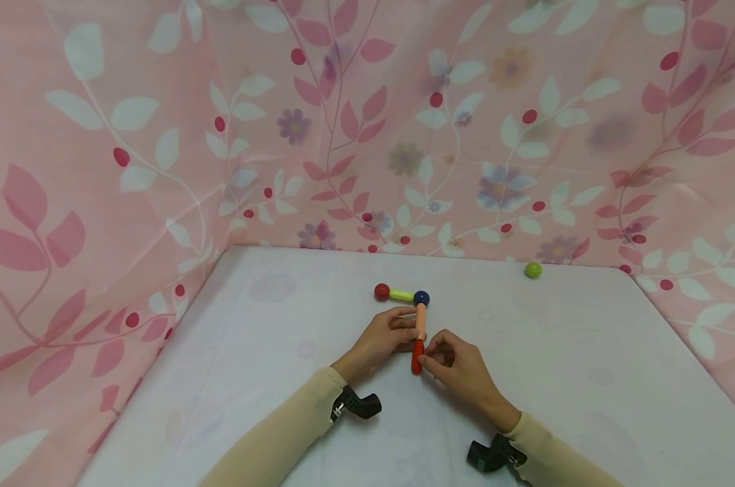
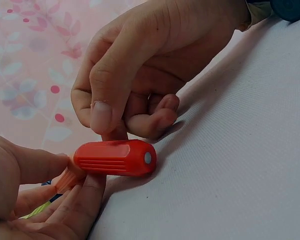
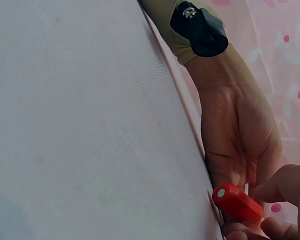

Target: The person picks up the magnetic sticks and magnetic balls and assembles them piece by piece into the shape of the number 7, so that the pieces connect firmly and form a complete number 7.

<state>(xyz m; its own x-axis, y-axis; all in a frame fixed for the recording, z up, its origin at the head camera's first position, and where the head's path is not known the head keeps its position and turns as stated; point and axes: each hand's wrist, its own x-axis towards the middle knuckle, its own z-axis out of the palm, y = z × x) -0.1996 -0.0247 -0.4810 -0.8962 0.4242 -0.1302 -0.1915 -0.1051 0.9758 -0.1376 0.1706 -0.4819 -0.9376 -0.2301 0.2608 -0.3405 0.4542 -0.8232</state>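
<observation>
My left hand [image 1: 382,341] pinches an orange stick [image 1: 420,321] near its lower end, thumb on one side and fingers beneath. A ribbed red stick [image 2: 115,157] with a round silvery end continues from the orange one; their joint is partly covered by fingers. My right hand [image 1: 461,372] is at the red stick's right side, its loosely bent fingertips touching or almost touching it. Beyond the left fingers, the orange stick's far end meets a dark blue ball [image 1: 421,297]. From that ball a yellow-green stick [image 1: 401,295] runs left to a red ball [image 1: 382,291].
A green ball [image 1: 533,270] lies near the back right edge of the white-covered table [image 1: 562,352]. Pink floral cloth [image 1: 367,135] hangs behind and at the sides. Black wrist cameras sit on both wrists, close to the tabletop.
</observation>
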